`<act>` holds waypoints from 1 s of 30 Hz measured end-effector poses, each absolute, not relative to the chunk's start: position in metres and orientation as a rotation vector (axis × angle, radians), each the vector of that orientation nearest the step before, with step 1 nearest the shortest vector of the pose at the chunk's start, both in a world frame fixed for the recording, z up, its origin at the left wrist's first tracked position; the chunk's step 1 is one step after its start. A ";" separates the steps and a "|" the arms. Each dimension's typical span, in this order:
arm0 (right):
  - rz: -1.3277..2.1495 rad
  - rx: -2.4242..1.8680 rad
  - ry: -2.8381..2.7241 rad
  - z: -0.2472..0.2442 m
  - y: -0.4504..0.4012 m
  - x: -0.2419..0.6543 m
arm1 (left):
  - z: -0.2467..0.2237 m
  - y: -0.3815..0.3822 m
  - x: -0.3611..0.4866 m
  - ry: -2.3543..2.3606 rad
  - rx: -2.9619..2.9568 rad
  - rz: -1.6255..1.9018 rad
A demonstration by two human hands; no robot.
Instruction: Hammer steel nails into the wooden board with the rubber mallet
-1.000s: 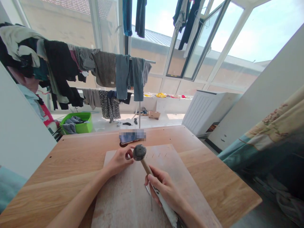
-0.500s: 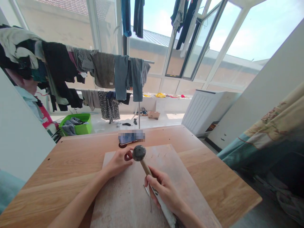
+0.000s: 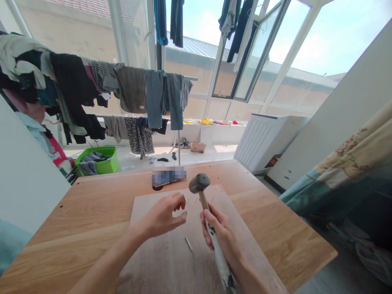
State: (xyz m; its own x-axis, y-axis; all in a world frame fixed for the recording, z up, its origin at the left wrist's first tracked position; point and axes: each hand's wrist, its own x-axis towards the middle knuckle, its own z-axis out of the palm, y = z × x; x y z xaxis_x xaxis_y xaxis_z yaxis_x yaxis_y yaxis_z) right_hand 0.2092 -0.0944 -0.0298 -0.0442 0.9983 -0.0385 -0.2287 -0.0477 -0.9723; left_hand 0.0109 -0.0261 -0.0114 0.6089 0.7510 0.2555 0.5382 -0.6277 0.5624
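Room (image 3: 223, 136) glassed-in, sunlit; laundry rack (image 3: 192, 78) beyond a smooth wood-grained worktop (image 3: 269, 212), its right edge well out from a scuffed, pale flat board (image 3: 162, 265). Hammer (image 3: 218, 254), dark rounded head, above the board; right hand (image 3: 223, 228) fingers wrapped round its handle. Left hand (image 3: 163, 214) beside it, fingers parted, apparently unloaded. Bent-looking metal rod (image 3: 190, 245) on board; thin pins (image 3: 213, 199) stand near far edge.

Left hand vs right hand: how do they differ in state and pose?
Left hand holds nothing visible; right hand grips the hammer. Left hand is partly open, thumb and fingertips apart; right hand is closed around the handle. Both are bare, over the board.
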 end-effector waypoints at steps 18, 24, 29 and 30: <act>1.399 -1.101 -1.031 -0.023 -0.096 0.209 | 0.011 -0.041 0.006 1.057 2.517 -0.006; 1.410 -1.089 -1.054 -0.023 -0.096 0.210 | 0.012 -0.004 -0.045 1.370 2.355 0.075; 1.406 -1.092 -1.108 -0.029 -0.095 0.211 | 0.009 0.004 -0.057 1.361 2.280 0.096; 1.406 -1.093 -1.117 -0.031 -0.094 0.212 | 0.009 0.004 -0.057 1.353 2.277 0.096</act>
